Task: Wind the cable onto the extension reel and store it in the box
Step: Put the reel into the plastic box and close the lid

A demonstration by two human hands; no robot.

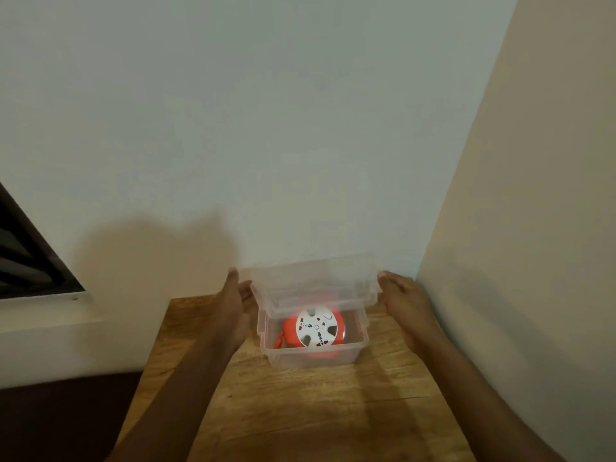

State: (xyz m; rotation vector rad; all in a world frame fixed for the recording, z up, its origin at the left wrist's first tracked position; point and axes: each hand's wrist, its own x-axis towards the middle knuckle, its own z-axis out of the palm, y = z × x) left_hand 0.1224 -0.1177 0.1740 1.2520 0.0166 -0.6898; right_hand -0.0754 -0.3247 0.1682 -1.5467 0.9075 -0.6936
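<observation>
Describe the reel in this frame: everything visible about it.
The reel is orange plastic with a round white face bearing dark socket holes and wedge-shaped cutouts. It lies inside the clear box, face tilted toward the camera, an orange handle or strap sticking out at its left. No loose cable shows. The clear lid, held between both hands, hangs over its far part. Neither hand touches it.

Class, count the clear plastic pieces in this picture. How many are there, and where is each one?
2. The clear box sits on the wooden table with the orange reel inside. The clear lid is held above its far side between the left hand and right hand.
</observation>
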